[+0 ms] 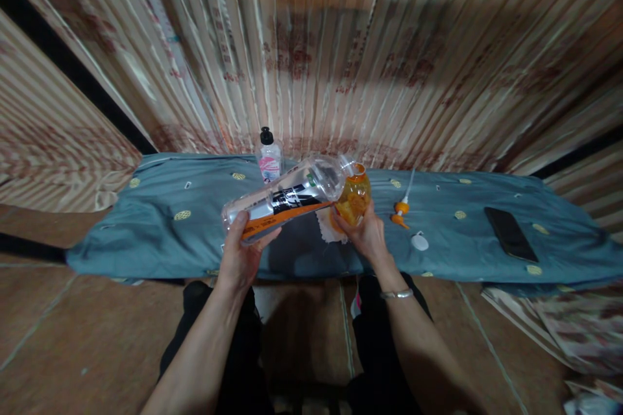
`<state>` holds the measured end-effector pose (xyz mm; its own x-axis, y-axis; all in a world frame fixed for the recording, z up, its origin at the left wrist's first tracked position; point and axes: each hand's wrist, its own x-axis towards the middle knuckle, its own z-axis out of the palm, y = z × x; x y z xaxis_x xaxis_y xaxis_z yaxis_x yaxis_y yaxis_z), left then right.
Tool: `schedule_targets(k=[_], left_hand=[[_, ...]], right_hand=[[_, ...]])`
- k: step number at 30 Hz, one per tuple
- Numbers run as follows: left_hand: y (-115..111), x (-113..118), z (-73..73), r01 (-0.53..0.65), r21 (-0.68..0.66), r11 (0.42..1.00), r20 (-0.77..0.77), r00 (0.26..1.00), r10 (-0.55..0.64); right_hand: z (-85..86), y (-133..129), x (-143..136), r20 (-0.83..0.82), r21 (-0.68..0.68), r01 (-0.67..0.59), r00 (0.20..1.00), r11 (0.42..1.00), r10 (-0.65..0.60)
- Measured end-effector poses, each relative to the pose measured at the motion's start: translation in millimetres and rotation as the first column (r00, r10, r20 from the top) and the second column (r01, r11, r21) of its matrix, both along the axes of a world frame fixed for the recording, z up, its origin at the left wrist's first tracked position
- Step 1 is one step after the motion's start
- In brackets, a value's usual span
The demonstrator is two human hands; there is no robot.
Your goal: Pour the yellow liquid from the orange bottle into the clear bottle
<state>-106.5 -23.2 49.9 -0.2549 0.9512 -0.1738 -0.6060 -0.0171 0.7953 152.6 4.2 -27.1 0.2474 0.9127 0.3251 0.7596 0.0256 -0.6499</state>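
Observation:
My left hand point(241, 249) is closed round the base end of a clear plastic drink bottle point(287, 198) with an orange, black and silver label. The bottle is tilted, its neck pointing right and meeting the mouth of an orange see-through bottle point(355, 198). That second bottle is gripped in my right hand point(367, 233), its open top at the drink bottle's neck. Whether liquid is flowing between them I cannot tell. Under the orange bottle lies a pale cloth or paper piece point(331, 225). To the right rests an orange pump head point(400, 211) with a white tube.
A blue-green cloth point(180, 246) covers the narrow table. Behind the drink bottle stands a clear bottle with a black cap point(266, 136). A round white cap point(419, 241) and a black phone point(510, 233) lie on the right. Striped curtains point(311, 65) hang behind the table.

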Motion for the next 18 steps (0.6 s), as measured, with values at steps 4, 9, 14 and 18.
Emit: schedule_targets(k=[4, 9, 14, 18], left_hand=[[-0.4, -1.1, -2.9, -0.001, 0.008, 1.0, -0.025, 1.0, 0.001], [-2.3, -3.4, -3.5, 0.014, 0.054, 0.998, -0.052, 0.999, -0.011], [-5.0, -5.7, 1.6, 0.051, 0.056, 0.997, -0.058, 0.997, -0.047], [-6.1, -7.3, 4.0, 0.076, 0.044, 0.996, -0.087, 0.994, -0.072]], right_hand=[[1.2, -0.4, -0.3, -0.017, 0.002, -0.007, 1.0, 1.0, 0.007], [2.5, -0.5, -0.6, -0.03, 0.012, -0.003, 1.0, 1.0, 0.003], [2.0, -0.4, -0.3, -0.025, -0.007, 0.005, 1.0, 1.0, -0.005], [0.6, 0.0, 0.1, -0.03, 0.002, 0.007, 1.0, 1.0, -0.007]])
